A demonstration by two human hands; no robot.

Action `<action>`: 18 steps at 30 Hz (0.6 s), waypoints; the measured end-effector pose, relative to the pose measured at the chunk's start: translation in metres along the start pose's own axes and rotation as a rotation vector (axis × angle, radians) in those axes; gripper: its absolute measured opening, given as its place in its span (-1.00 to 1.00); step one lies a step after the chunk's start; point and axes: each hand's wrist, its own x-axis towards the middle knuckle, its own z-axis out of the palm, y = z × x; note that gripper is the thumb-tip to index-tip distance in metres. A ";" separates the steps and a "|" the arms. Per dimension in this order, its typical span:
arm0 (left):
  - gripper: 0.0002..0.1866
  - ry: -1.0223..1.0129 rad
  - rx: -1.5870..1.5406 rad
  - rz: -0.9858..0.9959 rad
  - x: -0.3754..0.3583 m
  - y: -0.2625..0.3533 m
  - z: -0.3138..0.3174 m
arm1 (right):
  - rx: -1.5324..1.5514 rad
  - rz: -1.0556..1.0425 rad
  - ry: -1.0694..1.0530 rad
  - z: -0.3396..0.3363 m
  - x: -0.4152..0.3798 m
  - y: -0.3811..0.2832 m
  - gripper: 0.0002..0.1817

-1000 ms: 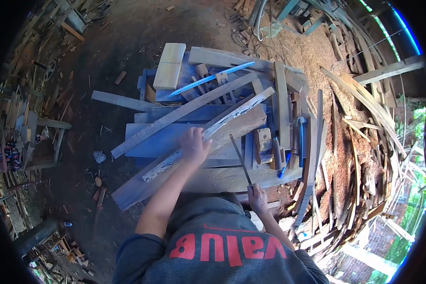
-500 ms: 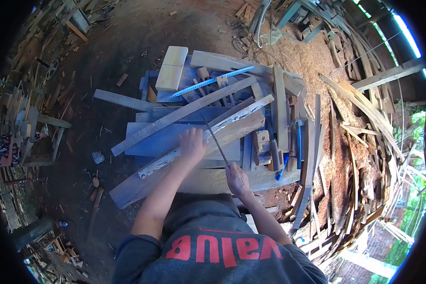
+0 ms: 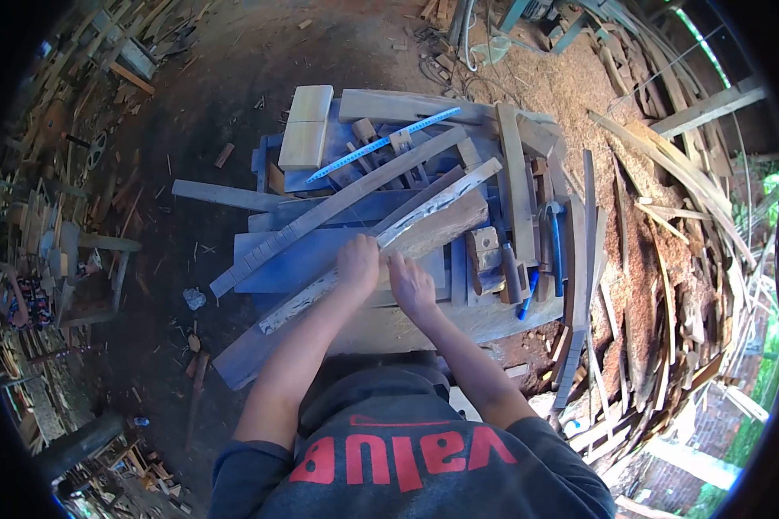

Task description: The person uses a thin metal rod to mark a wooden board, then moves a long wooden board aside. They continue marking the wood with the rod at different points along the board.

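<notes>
The fingers of the right hand (image 3: 414,287) are blurred, and their hold is not clear. The left hand (image 3: 357,262) covers one part of the long strip (image 3: 437,204). Marks on the blue ruler (image 3: 381,145) are too small to read.

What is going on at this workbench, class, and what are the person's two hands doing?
A person is working wood, bent over a cluttered bench. The left hand rests on a long strip with a white-streaked edge, seemingly steadying it. The right hand is close beside it, with fingers curled; what it grips is hard to make out. Around them lie a marked ruler, two pale blocks and a blue-handled tool.
</notes>
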 end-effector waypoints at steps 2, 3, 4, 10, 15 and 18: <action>-0.80 0.028 -0.024 0.016 -0.005 0.000 -0.009 | -0.019 -0.039 0.033 0.008 0.013 -0.004 -0.88; -0.80 0.024 -0.014 0.024 -0.005 -0.002 -0.005 | -0.009 -0.031 0.038 0.007 0.009 -0.004 -0.88; -0.78 0.056 -0.016 0.010 -0.006 -0.003 0.000 | 0.004 -0.004 0.016 0.003 -0.002 0.000 -0.88; -0.73 0.118 -0.077 0.023 -0.009 -0.005 0.001 | -0.012 0.012 0.020 -0.003 -0.035 0.014 -0.87; -0.73 0.147 -0.111 0.046 -0.012 -0.017 0.000 | 0.000 -0.015 0.041 0.005 0.016 -0.007 -0.87; -0.85 0.307 -0.327 0.060 -0.008 -0.028 0.011 | -0.002 -0.033 0.089 0.008 0.018 -0.007 -0.88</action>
